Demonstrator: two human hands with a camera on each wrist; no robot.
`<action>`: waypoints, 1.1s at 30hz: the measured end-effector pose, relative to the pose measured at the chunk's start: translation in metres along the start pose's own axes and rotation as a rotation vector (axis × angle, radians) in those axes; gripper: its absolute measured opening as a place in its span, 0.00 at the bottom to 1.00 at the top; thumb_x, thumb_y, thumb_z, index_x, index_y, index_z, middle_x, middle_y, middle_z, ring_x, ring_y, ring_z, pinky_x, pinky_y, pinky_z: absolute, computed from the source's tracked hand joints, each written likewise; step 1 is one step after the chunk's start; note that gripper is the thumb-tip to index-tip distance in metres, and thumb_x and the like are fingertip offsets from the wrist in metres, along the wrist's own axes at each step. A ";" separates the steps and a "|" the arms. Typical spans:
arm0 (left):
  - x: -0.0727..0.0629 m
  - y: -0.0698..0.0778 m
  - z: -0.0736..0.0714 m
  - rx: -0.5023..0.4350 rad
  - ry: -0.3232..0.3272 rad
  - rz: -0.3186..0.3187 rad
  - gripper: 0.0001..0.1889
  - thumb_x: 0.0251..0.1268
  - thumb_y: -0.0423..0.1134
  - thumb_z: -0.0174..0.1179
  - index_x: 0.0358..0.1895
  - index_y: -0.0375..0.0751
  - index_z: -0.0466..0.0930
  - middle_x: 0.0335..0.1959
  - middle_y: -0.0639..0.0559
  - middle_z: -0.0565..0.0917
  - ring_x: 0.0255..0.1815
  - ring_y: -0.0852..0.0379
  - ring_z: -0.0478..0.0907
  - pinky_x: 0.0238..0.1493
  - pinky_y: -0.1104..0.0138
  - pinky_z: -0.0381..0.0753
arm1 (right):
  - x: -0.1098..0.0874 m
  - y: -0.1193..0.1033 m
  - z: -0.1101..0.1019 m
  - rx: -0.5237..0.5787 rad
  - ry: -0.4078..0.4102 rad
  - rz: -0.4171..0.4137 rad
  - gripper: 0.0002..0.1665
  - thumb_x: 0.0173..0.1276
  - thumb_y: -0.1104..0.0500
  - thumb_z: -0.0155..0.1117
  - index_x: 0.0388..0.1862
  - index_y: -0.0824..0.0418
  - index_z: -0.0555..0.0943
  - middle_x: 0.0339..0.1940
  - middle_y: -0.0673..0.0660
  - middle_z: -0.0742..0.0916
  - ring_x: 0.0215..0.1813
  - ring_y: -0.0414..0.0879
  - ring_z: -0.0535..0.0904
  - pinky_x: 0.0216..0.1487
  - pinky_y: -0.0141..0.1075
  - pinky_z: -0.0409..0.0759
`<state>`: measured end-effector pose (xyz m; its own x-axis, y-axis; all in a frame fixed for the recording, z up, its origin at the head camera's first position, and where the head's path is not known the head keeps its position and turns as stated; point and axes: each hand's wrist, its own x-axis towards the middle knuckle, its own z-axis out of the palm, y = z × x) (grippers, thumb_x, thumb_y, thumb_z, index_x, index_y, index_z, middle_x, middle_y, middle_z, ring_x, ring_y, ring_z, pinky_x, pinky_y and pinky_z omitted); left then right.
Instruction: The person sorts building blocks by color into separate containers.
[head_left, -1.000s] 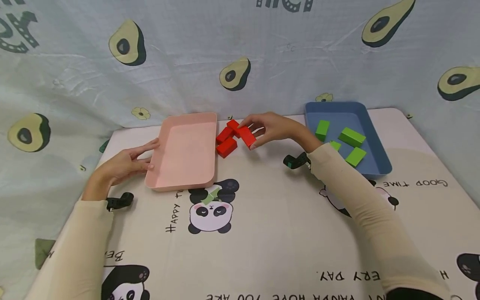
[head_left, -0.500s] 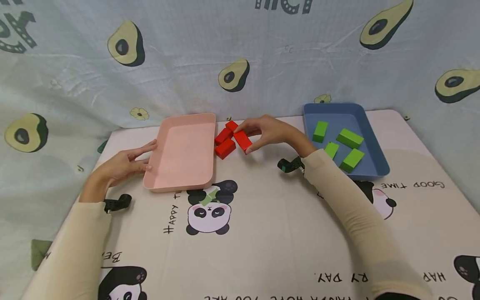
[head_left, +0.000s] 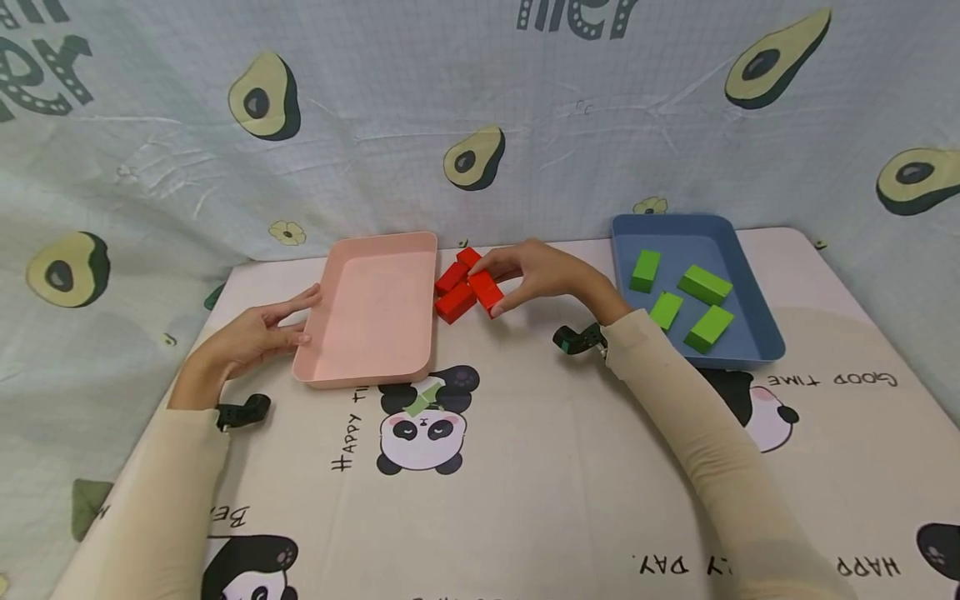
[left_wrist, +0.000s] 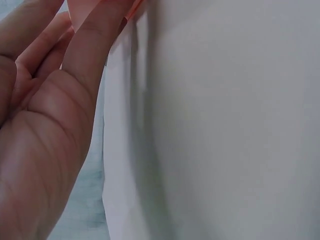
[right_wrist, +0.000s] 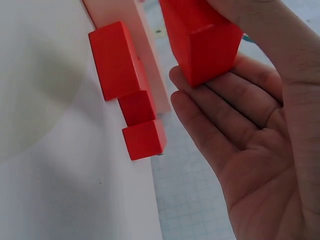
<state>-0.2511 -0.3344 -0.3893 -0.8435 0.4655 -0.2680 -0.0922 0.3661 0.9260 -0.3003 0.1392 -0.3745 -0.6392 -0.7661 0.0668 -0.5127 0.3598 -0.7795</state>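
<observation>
Between thumb and fingers, my right hand (head_left: 536, 271) pinches a red block (head_left: 486, 293) just right of three other red blocks. Those lie close together against the right side of a pink tray: a front one (head_left: 456, 303), a middle one (head_left: 452, 277) and a back one (head_left: 469, 256), partly covered by my fingers. The right wrist view shows the held block (right_wrist: 205, 55) raised beside the row. My left hand (head_left: 251, 337) touches the left rim of the pink tray (head_left: 367, 312) with its fingers mostly straight. No blocks lie inside this tray.
At the back right stands a blue tray (head_left: 753, 308) with several green blocks (head_left: 705, 285) in it. A hanging cloth (head_left: 375, 150) printed with avocados rises behind the table's back edge. The tablecloth (head_left: 540, 467) carries panda prints and lettering.
My right hand has moved slightly left with the red block, closer to the other red blocks. The left hand stays at the pink tray's rim. The head view has shifted a little.
</observation>
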 end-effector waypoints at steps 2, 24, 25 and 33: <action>0.000 -0.001 0.000 -0.013 -0.007 0.007 0.38 0.73 0.26 0.59 0.81 0.45 0.53 0.85 0.57 0.38 0.82 0.44 0.41 0.59 0.73 0.80 | 0.000 0.000 0.001 -0.003 -0.006 0.003 0.39 0.55 0.48 0.83 0.64 0.56 0.80 0.61 0.54 0.86 0.62 0.49 0.83 0.67 0.50 0.78; 0.003 0.001 0.001 -0.033 0.006 -0.008 0.37 0.72 0.26 0.60 0.80 0.40 0.55 0.85 0.56 0.38 0.83 0.43 0.36 0.57 0.73 0.81 | 0.006 -0.008 0.005 -0.022 -0.015 -0.026 0.39 0.56 0.49 0.83 0.65 0.57 0.80 0.61 0.55 0.86 0.61 0.50 0.83 0.66 0.54 0.77; 0.003 0.000 0.001 -0.035 0.011 -0.012 0.37 0.71 0.26 0.60 0.80 0.41 0.55 0.85 0.57 0.39 0.83 0.44 0.37 0.57 0.73 0.81 | 0.006 -0.008 0.005 -0.019 -0.016 -0.030 0.39 0.56 0.49 0.83 0.65 0.57 0.80 0.61 0.55 0.86 0.61 0.50 0.83 0.66 0.54 0.77; 0.001 -0.003 0.000 -0.037 0.009 -0.007 0.38 0.72 0.27 0.60 0.81 0.45 0.54 0.85 0.57 0.38 0.83 0.45 0.41 0.58 0.74 0.80 | 0.009 -0.013 0.006 -0.029 -0.008 -0.052 0.38 0.55 0.48 0.83 0.64 0.55 0.81 0.61 0.54 0.86 0.61 0.49 0.83 0.66 0.54 0.77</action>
<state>-0.2517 -0.3352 -0.3923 -0.8471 0.4559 -0.2729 -0.1177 0.3397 0.9331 -0.2961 0.1241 -0.3681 -0.6063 -0.7887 0.1019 -0.5618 0.3341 -0.7568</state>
